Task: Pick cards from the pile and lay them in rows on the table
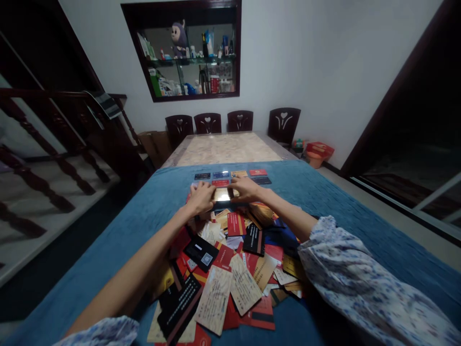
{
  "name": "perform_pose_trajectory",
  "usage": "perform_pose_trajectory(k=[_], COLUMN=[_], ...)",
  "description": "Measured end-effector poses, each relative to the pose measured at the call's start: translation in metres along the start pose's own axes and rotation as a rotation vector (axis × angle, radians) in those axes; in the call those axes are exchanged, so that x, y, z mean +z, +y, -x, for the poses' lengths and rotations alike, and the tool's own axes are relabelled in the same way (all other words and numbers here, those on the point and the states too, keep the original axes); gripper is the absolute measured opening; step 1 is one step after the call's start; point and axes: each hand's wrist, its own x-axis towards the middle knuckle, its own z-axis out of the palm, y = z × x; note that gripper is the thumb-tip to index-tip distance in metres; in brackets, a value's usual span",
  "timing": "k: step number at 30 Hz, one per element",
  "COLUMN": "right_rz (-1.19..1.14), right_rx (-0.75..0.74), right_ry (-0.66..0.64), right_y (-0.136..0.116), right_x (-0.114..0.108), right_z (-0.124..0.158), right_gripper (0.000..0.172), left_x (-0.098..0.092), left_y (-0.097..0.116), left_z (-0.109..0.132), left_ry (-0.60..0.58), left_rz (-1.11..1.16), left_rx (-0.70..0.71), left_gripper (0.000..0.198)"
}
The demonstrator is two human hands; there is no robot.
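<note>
A big heap of cards [230, 269], red, black, gold and beige, lies on a blue cloth [334, 192] in front of me. Beyond the heap several cards [232, 178] sit in neat rows. Both my arms reach over the heap. My left hand [200, 196] and my right hand [245, 188] pinch the two ends of a shiny gold card [222, 194], held just short of the rows. The fingers of both hands are curled onto its edges.
The blue cloth covers the near part of a long table [226, 149] with a pale bare top beyond. Several dark chairs [239, 120] stand at the far end. A wooden stair rail [54, 129] runs on the left; a wall shelf [187, 53] holds bottles.
</note>
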Motion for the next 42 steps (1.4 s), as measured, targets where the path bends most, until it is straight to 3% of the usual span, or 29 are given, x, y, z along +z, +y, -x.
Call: perform_pose_trajectory(k=[11,16,31,42], right_rz=[-0.002,0.012,0.036,0.058], right_rx=[0.125,0.175,0.169,0.193], right_ry=[-0.133,-0.22,-0.315,-0.325], right_y=[-0.001,-0.003,-0.008,-0.018], right_x=[0.01,0.011,0.006,0.006], right_z=[-0.026,-0.031,-0.04,-0.042], right_gripper=[0.03,0.039,0.038,0.038], left_x=[0.021,0.023,0.022,0.016], left_y=[-0.022,-0.025,-0.024,-0.01], left_z=[-0.025,-0.032,-0.039,-0.046], left_ry=[-0.039,-0.131,-0.228,-0.299], left_rz=[-0.005,-0.03,-0.09,-0.188], left_rx=[-0.017,-0.047,-0.017,-0.049], left_gripper=[0.04,0.039,0.03,0.038])
